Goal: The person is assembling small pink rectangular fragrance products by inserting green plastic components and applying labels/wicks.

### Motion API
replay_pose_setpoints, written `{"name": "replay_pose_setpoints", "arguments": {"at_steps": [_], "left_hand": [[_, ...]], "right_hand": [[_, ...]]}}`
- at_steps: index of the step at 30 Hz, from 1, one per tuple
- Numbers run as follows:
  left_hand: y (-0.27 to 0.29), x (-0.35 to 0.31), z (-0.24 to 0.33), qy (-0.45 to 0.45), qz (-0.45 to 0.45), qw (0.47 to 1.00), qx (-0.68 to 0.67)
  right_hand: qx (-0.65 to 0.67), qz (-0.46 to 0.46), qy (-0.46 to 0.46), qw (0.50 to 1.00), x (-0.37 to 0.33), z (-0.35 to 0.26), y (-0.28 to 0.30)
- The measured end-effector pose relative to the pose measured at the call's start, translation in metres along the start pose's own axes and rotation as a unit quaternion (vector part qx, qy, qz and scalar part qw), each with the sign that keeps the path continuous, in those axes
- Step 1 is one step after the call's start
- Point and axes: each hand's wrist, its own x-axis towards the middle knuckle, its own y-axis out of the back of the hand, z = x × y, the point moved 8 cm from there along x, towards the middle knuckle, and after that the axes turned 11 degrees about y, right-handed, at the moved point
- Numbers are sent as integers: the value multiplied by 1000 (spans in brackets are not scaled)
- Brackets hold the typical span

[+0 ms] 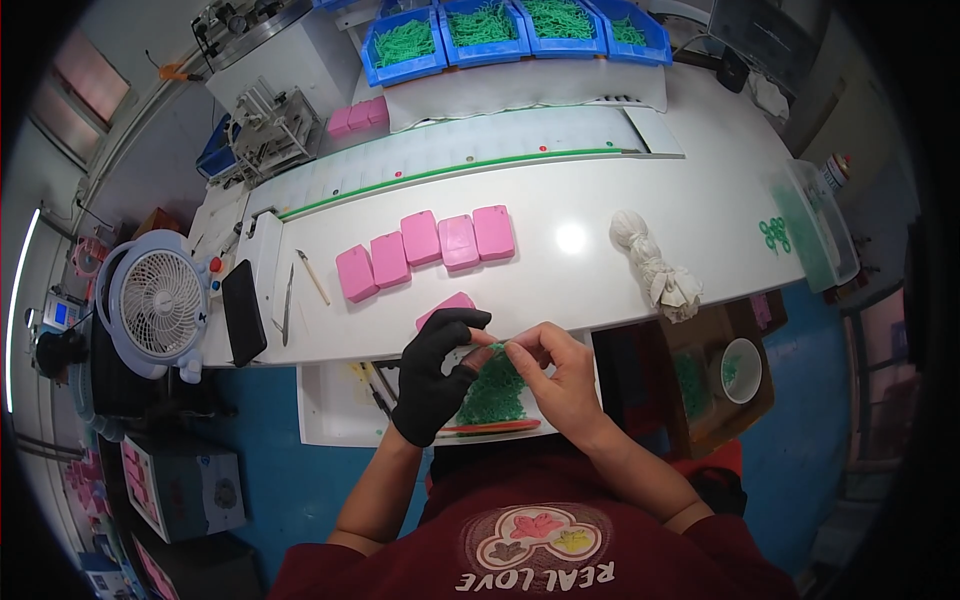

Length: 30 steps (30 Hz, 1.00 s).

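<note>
My left hand [432, 375], in a black glove with bare fingertips, and my bare right hand [562, 378] meet over the table's front edge. Their fingertips pinch a small green piece [497, 345], mostly hidden by the fingers, so its exact kind does not show. Below them a pile of small green pieces [495, 395] lies in a pulled-out white drawer [318, 405]. A red-orange strip [495, 428] crosses the drawer's near side. Just beyond my left hand lies a pink block [450, 305], partly covered by it.
Several pink blocks [420, 237] stand in a row on the white table [560, 290]. A bundle of whitish cloth [650, 262] lies to the right. Tweezers [288, 305], a black phone-like slab [243, 310] and a fan [160, 300] sit left. Blue bins [405, 72] of green pieces line the back.
</note>
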Motion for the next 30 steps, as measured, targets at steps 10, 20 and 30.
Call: {"name": "replay_pose_setpoints", "arguments": {"at_steps": [10,20,30], "left_hand": [[0,-2,3,3,-2,1000,-6],[4,-4,-5,28,-8,999,-36],[5,-4,-7,17,-7,999,-36]], "right_hand": [[99,-22,-89,991,-9,27,-11],[306,-30,-163,937,-17,43,-24],[382,-46,-205,900,-22,54,-34]]}}
